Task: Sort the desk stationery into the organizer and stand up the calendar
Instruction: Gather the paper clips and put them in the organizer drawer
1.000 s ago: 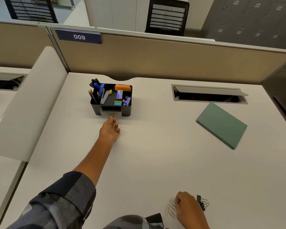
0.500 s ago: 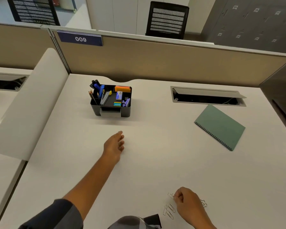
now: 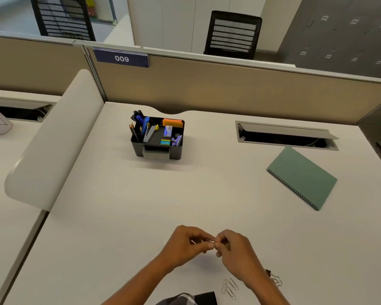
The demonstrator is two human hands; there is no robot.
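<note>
**Metal paper clip held between two hands over the desk**

Metal paper clip, thin and partly blurred, is pinched at once by the left hand and the right hand; both hands have fingers curled, fingertips meeting at the clip. The pair of hands sits well in front of the black organizer, nearer the viewer, above the white desk. More loose paper clips lie on the desk just beside the right wrist, on the viewer's side of the hands. A binder clip, mostly hidden by the right forearm, lies close to them. The organizer stands toward the desk's far edge and holds pencils, blue pens, a stapler, orange sticky notes and small boxes in separate compartments; a light drawer front shows in its near wall. To the organizer's right, well apart, a green spiral-bound calendar lies flat on the desk. Between the two, further back, a cable hatch stands open. A beige partition labelled 009 rises behind the organizer.
</note>
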